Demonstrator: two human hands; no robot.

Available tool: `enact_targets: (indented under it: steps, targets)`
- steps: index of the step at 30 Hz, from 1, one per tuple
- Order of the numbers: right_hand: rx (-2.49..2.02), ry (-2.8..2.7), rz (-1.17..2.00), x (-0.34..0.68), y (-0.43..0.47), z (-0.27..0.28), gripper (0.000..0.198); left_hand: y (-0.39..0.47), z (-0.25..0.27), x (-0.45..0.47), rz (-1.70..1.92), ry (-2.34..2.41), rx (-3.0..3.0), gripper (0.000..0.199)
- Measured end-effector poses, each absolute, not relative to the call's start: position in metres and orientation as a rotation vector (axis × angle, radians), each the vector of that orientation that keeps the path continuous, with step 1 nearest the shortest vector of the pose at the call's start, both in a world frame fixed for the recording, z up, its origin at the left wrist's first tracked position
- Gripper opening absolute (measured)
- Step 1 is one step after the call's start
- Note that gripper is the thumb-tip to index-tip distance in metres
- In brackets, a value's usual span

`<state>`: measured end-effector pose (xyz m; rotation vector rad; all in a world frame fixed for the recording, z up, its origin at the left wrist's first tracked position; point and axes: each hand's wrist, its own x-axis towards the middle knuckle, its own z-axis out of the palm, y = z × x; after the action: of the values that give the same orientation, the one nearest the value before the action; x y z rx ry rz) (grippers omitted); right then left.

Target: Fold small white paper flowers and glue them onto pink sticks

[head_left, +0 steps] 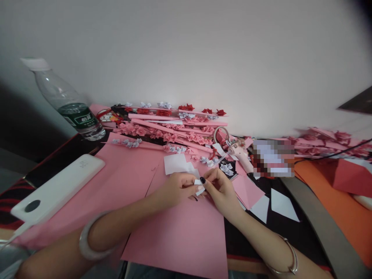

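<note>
A small piece of white paper (199, 187) is pinched between my two hands, above a large pink paper sheet (180, 236). My left hand (180, 188) grips its left side with thumb and fingers. On the right side, my right hand (218, 190) presses it between thumb and fingertips. The paper looks small and partly folded, and fingers cover much of it. Just beyond my hands, white paper squares (175, 164) lie on the pink sheet. To the right of my right hand are pink paper squares (247, 190) and white sheets (284, 205).
Paper flowers (165, 135) and rolled pink paper tubes (177, 117) lie along the wall. A water bottle (66, 100) stands at the left, near a white power bank (59, 190). A pale glue gun (240, 153) lies behind my right hand. Orange paper (337, 205) is at the right.
</note>
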<state>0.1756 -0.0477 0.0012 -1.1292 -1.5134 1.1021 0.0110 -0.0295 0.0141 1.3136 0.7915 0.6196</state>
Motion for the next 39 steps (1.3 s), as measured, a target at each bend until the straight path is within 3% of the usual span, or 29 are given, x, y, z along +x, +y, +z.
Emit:
enact_targets:
  steps: [10,17,25,33,39]
  targets:
    - [-1.214,-1.61,1.07,0.1768,-0.0467,0.0073,0.011,-0.0282,0.0148,0.0069,0.603,0.754,1.309,0.02]
    - [-1.233,-1.837,0.994,0.1789,-0.0463,0.008,0.025,-0.0255,0.0147,0.0064,0.576,0.772,1.304,0.02]
    - [-1.249,-1.883,0.819,0.1808,-0.0471,0.0063,0.022,-0.0248,0.0104,0.0051,0.542,0.772,1.312,0.024]
    - [-1.263,-1.823,0.843,0.1831,-0.0463,0.0029,0.02,-0.0288,0.0104,0.0067,0.45,0.739,1.403,0.023]
    - [-1.185,-1.666,0.833,0.1817,-0.0451,0.0068,0.007,-0.0272,0.0146,0.0069,0.571,0.793,1.298,0.026]
